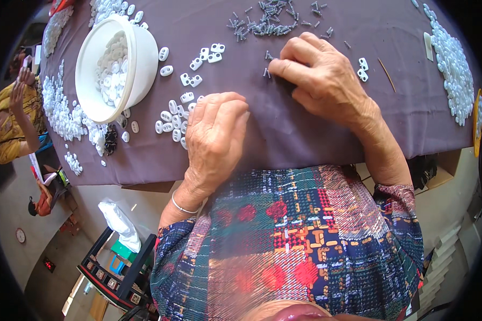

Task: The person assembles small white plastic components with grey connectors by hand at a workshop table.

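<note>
My left hand (217,131) rests on the cloth with its fingers curled in, hiding whatever is inside. It partly covers a small cluster of white oval two-hole cord-lock pieces (167,127). To the right, my right hand (324,77) is bent over the cloth, thumb and fingers drawn together. Beside its thumb tip lie a few loose small metal springs (266,73); I cannot make out whether one is between the fingers. Just beyond is a scattered heap of dark coil springs (273,21). Several white two-hole pieces with square ends (214,57) lie between the bowl and the springs.
A white plastic bowl (147,69) holding white parts tilts at the left, with loose white parts (64,115) around it. Another heap of white parts (452,67) is at the far right, near a thin brown stick (386,75). Another person (19,107) sits beyond the left edge.
</note>
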The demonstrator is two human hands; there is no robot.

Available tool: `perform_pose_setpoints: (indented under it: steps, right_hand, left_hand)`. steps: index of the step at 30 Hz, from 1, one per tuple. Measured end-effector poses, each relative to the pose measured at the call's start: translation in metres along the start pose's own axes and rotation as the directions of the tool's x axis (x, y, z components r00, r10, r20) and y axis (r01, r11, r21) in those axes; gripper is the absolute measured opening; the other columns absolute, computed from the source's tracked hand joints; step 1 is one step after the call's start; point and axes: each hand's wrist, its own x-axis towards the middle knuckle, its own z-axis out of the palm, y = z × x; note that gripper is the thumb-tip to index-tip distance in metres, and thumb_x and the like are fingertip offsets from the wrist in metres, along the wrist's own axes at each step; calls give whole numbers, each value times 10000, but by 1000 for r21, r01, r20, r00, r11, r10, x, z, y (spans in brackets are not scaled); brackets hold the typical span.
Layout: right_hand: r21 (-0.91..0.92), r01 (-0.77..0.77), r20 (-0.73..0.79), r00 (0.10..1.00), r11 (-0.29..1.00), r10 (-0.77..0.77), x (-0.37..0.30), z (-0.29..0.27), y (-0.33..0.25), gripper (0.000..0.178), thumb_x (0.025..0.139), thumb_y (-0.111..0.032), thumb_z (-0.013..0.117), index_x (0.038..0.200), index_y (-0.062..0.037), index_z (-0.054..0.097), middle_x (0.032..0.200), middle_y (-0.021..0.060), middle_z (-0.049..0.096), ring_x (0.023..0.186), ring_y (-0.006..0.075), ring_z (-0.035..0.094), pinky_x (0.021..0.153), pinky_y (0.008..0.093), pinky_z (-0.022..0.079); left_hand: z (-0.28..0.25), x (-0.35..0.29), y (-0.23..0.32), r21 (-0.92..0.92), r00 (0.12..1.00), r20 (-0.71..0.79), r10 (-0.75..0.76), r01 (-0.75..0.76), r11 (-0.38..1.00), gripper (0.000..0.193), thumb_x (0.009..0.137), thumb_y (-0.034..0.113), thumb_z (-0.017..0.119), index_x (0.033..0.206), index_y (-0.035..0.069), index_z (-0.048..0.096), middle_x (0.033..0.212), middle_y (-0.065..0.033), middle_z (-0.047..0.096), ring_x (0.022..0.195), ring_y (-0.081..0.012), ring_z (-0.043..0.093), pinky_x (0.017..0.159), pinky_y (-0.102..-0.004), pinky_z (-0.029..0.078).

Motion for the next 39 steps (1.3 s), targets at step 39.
perform_pose_setpoints:
  steps: [39]
  right_hand:
    - [231,38,-101,995,972,-15,5,-3,-10,374,542,58,538,901,-29,597,836,85,547,794,258,545,691,334,463]
  left_hand:
    - [-12,2,12,-810,694,583,-423,449,-378,175,869,123,560,1007,15,554,899,-89,617,781,-157,635,558,-212,506]
